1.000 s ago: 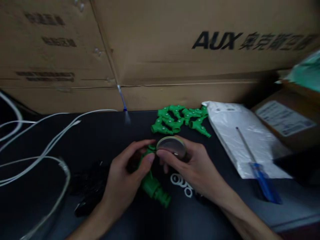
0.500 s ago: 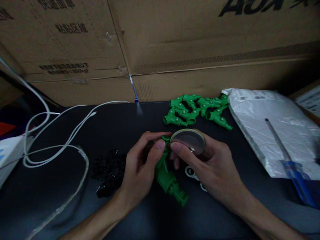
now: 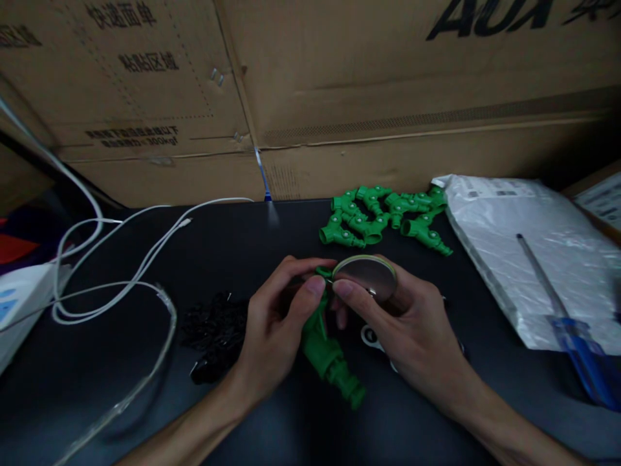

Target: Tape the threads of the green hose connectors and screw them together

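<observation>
My left hand (image 3: 286, 317) is closed on a green plastic Y-shaped hose fitting (image 3: 323, 353), its stepped end angled down to the right. Thumb and fingertips pinch the upper part near a small green ring. My right hand (image 3: 412, 317) is closed on a round flat disc (image 3: 366, 275) with a dull grey face and a pale yellow-green rim. A thin shiny bit shows between the right thumb tip and the fitting; what it is I cannot make out. Under the right hand lies a white piece with a round hole (image 3: 371, 335), partly hidden.
Several green fittings (image 3: 361, 220) lie at the back of the black table. Left of my hands is a heap of small black parts (image 3: 213, 336). A blue-handled screwdriver (image 3: 577, 343) rests across a white plastic package (image 3: 514, 259). White cables (image 3: 130, 272) curl at left; a cardboard box (image 3: 339, 84) stands behind.
The camera view has shifted slightly, so the surroundings sit a little lower and to the right. Both hands keep their holds, with the fitting and disc almost unmoved.
</observation>
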### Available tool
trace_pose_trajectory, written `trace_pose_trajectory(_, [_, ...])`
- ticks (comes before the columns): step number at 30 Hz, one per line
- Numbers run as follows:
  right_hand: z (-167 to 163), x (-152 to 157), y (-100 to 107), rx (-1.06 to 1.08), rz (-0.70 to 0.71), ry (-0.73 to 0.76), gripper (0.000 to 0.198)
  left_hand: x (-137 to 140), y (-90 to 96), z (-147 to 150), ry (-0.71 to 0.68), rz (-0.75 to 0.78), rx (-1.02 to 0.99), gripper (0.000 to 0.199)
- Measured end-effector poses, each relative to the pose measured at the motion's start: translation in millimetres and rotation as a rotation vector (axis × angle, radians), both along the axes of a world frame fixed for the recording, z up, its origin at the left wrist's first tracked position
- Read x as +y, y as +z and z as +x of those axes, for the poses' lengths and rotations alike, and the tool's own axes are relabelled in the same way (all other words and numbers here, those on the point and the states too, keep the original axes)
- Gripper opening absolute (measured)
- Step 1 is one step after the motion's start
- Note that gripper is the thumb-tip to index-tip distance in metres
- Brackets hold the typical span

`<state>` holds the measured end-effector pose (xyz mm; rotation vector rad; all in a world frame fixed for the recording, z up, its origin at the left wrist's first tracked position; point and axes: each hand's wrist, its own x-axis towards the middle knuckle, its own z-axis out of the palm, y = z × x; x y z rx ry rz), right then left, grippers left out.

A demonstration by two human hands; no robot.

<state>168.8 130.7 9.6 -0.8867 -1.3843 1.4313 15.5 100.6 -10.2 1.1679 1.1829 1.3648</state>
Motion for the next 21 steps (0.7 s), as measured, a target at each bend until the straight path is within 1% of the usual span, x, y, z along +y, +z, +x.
trace_pose_trajectory(4, [-1.0, 1.1, -1.8, 0.010, -0.027, -0.002, 0.013, 2.8, 1.8, 2.2, -0.015, -0.039, -0.072, 0.017])
trace_pose_trajectory(8, [-1.3, 1.6, -4.2, -0.019, -0.009, -0.008, 0.010, 3.6, 2.6, 3.3, -0.011, -0.039, -0.102, 0.015])
trace_pose_trajectory(14, [-1.9, 2.6, -7.0, -0.018, 0.001, 0.001, 0.009, 3.8, -0.3, 1.9, -0.034, -0.064, -0.138, 0.020])
trace_pose_trajectory(17, [-0.2, 4.3, -6.1, -0.028, -0.003, 0.027, 0.013, 8.1, -3.8, -1.8, 0.023, -0.054, -0.130, 0.025])
trace_pose_trajectory(21, [4.8, 7.0, -1.5, -0.005, -0.064, 0.107, 0.019, 16.1, -7.4, -9.4, 0.174, -0.041, -0.053, 0.029])
